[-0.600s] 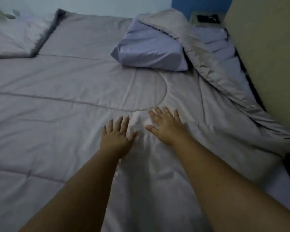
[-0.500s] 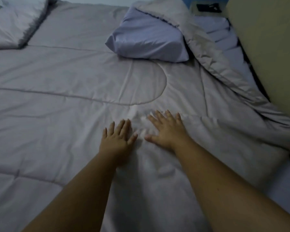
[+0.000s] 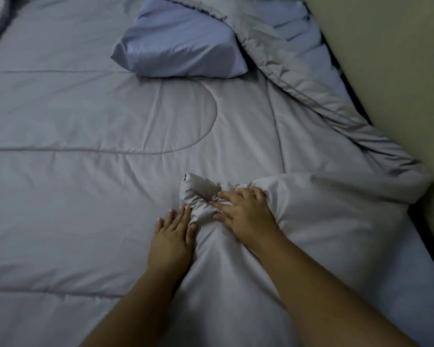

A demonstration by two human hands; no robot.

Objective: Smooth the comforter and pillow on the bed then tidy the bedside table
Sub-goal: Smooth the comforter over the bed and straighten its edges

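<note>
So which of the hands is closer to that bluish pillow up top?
The right hand. It grips bunched comforter below the pillow, towards its right end; the left hand lies flat lower down, farther away.

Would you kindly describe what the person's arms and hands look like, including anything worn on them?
Both forearms are bare, with no sleeves in view. The left hand and right hand wear no gloves, and no rings, watch or bracelets show. The fingernails look short and unpainted.
</note>
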